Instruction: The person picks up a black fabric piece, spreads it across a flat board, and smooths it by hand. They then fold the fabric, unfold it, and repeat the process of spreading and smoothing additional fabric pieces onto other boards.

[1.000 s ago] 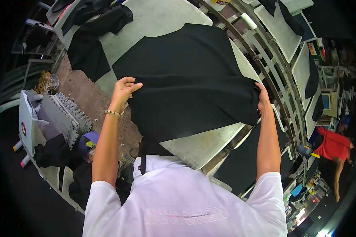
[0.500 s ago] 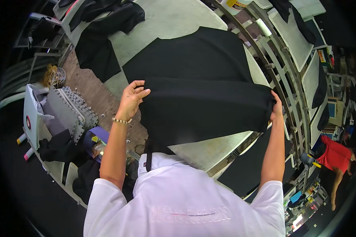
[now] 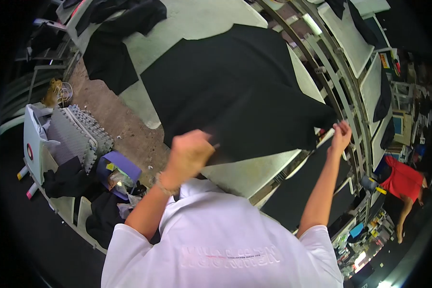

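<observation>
A large piece of black fabric (image 3: 221, 91), cut like a garment panel, lies spread over a pale platen board (image 3: 254, 175). At its right corner my right hand (image 3: 341, 137) pinches the edge between closed fingers. My left hand (image 3: 192, 156) is over the near left edge of the fabric, smeared by motion. Its fingers look bent, but whether they grip cloth cannot be made out.
More black cloth (image 3: 110, 62) hangs over a board at the upper left. A curved metal rail (image 3: 338, 81) runs along the right. Grey foam mats (image 3: 74, 137) and a purple bin (image 3: 122, 168) stand at left. A person in red (image 3: 403, 177) is at far right.
The folded-over near part of the black fabric has flattened out. My left hand has moved from the fabric's left edge toward me and to the right; my right hand has shifted slightly right.
</observation>
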A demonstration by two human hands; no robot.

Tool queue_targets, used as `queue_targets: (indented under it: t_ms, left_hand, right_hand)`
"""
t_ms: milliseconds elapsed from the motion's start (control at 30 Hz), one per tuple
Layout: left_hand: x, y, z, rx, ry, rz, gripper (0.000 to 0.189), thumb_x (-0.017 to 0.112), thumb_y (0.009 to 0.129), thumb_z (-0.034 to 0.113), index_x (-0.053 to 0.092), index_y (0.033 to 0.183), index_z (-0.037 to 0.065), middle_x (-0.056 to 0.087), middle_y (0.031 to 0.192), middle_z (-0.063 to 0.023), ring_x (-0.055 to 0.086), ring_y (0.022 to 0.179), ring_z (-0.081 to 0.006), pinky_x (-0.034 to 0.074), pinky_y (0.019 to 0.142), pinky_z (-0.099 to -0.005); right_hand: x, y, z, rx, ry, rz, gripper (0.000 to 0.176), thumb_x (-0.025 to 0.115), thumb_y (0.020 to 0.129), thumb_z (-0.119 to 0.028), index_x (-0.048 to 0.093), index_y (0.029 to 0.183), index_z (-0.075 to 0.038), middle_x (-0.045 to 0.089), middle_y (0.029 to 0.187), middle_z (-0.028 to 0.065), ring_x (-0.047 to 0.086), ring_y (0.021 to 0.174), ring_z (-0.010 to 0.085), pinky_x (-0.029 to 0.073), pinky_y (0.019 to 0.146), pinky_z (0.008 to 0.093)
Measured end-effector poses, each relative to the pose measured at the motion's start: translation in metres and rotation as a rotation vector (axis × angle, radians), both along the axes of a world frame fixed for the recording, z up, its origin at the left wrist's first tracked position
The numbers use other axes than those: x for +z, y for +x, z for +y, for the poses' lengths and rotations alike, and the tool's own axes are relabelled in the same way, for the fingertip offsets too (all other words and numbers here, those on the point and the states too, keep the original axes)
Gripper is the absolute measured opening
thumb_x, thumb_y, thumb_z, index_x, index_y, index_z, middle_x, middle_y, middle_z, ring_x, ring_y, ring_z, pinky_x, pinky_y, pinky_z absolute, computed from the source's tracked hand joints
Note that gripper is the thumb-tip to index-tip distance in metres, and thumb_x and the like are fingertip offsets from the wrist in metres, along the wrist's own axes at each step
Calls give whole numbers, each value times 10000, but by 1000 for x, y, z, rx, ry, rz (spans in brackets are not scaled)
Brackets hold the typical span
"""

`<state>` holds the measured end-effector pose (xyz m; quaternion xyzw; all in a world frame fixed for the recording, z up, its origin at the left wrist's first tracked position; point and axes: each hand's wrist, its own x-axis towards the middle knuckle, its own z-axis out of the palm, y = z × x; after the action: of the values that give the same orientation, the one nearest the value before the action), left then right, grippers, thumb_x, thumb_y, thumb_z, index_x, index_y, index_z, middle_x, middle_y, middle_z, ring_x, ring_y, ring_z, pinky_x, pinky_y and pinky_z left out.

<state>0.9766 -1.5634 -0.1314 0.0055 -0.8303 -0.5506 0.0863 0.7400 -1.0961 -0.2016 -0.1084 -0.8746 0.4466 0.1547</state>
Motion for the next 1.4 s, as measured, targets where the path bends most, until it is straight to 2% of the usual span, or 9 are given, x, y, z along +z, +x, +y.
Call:
queue_targets:
  t_ms: [67, 133, 200, 267, 433, 533, 733, 967, 1400]
  left_hand:
    - [-1, 6, 51, -125, -82, 213, 191, 662, 694, 22, 701, 882, 34, 713, 901, -99, 611, 670, -221, 483, 604, -351]
    - [0, 17, 86, -304, -129, 174, 181, 652, 709, 48, 700, 884, 47, 719, 1026, -51, 612, 778, -164, 474, 680, -305]
    - [-14, 31, 113, -454, -161, 178, 164, 650, 733, 88, 694, 889, 65, 710, 990, -17, 602, 800, -143, 469, 694, -298]
    - [-22, 39, 124, -538, -177, 166, 163, 646, 743, 100, 693, 896, 70, 702, 958, -8, 602, 804, -140, 469, 699, -296]
    - [-23, 49, 130, -654, -203, 128, 169, 641, 757, 121, 696, 908, 69, 684, 885, 0, 609, 801, -149, 481, 702, -308]
    - [-26, 58, 129, -684, -133, 75, 163, 609, 776, 143, 673, 912, 77, 631, 829, 0, 598, 840, -165, 478, 764, -319]
    - [-44, 60, 119, -635, -149, 163, 106, 690, 787, 192, 688, 752, 93, 661, 766, -21, 639, 732, -215, 511, 658, -342]
    - [-51, 56, 130, -357, -99, -6, 120, 737, 805, 87, 707, 873, -8, 690, 835, -121, 644, 730, -271, 527, 656, -367]
    - [-16, 61, 182, -228, -72, 61, 352, 840, 709, 182, 664, 973, 27, 607, 914, -107, 613, 768, -274, 506, 654, -359]
  right_hand:
    - [33, 68, -53, -51, -240, -331, 190, 678, 900, -182, 567, 994, -60, 642, 890, 113, 615, 773, 157, 530, 692, 289]
    - [45, 139, -104, 204, -755, -818, 589, 562, 934, -582, 554, 1157, -37, 649, 1013, 169, 647, 878, 243, 544, 722, 392]
    - [48, 193, -146, 227, -1105, -1044, 856, 397, 935, -706, 397, 1425, -4, 518, 1362, 162, 543, 1197, 260, 437, 1020, 423]
    - [39, 217, -156, 146, -1368, -874, 732, 456, 976, -599, 411, 1426, -24, 543, 1351, 109, 518, 1234, 229, 372, 1091, 411]
    - [33, 231, -156, 70, -904, -753, 403, 701, 888, -67, 540, 1254, -16, 642, 1187, 88, 624, 1056, 176, 501, 935, 323]
    - [35, 235, -144, 23, -956, -726, 366, 694, 863, 3, 551, 1200, -12, 659, 1143, 92, 650, 988, 171, 529, 873, 303]
    - [34, 251, -114, 53, -1114, -725, 410, 624, 896, 26, 517, 1292, 14, 644, 1227, 120, 612, 1137, 188, 447, 1027, 319]
    - [44, 264, -92, 224, -1269, -729, 544, 541, 876, 112, 403, 1388, -6, 602, 1290, 134, 581, 1206, 212, 454, 1043, 348]
    - [55, 280, -65, 396, -1623, -660, 767, 419, 742, 209, 307, 1459, -40, 550, 1338, 137, 585, 1171, 178, 481, 965, 305]
